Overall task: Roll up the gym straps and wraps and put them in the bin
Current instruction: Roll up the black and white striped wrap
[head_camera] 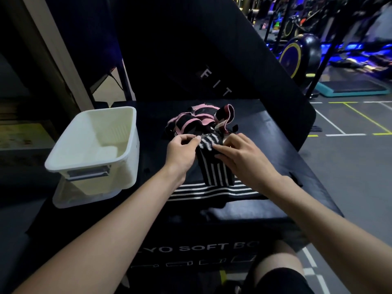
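- On a black padded gym box, both hands work a long black wrap with white stripes near its middle.
- The left hand pinches the wrap's far end with thumb and fingertips.
- The right hand has fingers curled over the same end.
- A heap of pink-and-black straps lies toward the far edge.
- A white plastic bin sits at the left edge.

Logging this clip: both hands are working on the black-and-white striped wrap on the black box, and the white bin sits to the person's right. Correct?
Not quite. The head view shows the white bin on the person's left, not right. The rest holds: the left hand and right hand both grip the black-and-white striped wrap on the black box.
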